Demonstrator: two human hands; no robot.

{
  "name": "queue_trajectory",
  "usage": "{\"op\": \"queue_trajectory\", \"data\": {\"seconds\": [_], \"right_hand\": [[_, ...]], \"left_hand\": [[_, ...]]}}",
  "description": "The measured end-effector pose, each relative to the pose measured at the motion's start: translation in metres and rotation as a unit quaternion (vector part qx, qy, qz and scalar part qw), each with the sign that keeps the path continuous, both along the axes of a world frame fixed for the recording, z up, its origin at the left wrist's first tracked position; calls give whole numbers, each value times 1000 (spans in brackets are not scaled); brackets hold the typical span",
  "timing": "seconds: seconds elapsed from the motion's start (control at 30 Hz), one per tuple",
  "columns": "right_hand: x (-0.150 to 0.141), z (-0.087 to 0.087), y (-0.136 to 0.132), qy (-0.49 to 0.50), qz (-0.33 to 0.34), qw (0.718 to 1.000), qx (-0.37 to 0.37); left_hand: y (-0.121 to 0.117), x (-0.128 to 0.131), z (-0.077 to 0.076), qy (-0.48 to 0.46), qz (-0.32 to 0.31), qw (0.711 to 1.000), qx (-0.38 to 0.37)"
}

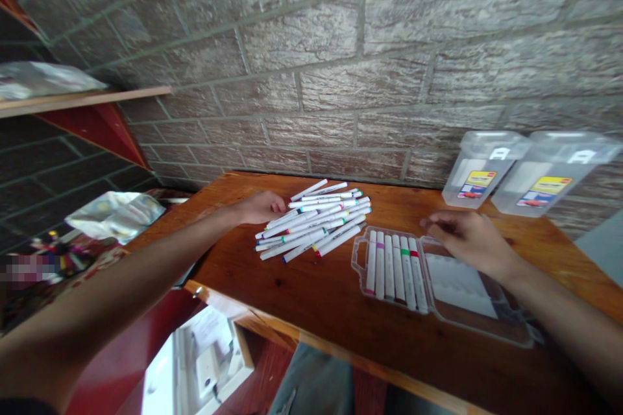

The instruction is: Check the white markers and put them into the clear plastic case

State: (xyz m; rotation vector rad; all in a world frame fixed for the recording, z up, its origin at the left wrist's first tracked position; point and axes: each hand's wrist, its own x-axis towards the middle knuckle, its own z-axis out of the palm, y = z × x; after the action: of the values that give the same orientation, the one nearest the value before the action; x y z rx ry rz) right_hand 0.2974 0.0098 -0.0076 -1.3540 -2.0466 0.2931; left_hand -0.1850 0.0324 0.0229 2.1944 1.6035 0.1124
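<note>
A loose pile of white markers (316, 224) with coloured caps lies on the wooden table (311, 298). My left hand (260, 207) rests at the pile's left edge, fingers curled against the markers; whether it grips one is hidden. An open clear plastic case (440, 279) lies to the right, with several markers (396, 266) lined up in its left half. My right hand (464, 237) hovers over the case's hinge and lid, fingers loosely curled, nothing visible in them.
Two closed translucent marker cases (479, 168) (552, 172) lean against the brick wall at the back right. A silver foil bag (117, 214) lies left of the table. A wooden shelf (82, 100) juts from the left wall. An open drawer (209, 353) shows below the table's front edge.
</note>
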Motion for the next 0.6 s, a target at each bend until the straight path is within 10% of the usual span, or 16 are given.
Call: {"op": "queue_trajectory", "data": {"seconds": [0.33,0.6], "right_hand": [[0,4,0,-21,25,998,-57],[0,1,0,0,25,999,-34]], "left_hand": [[-8,-20,9,156,30,983,95],[-13,-42,63,172,99,968,153]]}}
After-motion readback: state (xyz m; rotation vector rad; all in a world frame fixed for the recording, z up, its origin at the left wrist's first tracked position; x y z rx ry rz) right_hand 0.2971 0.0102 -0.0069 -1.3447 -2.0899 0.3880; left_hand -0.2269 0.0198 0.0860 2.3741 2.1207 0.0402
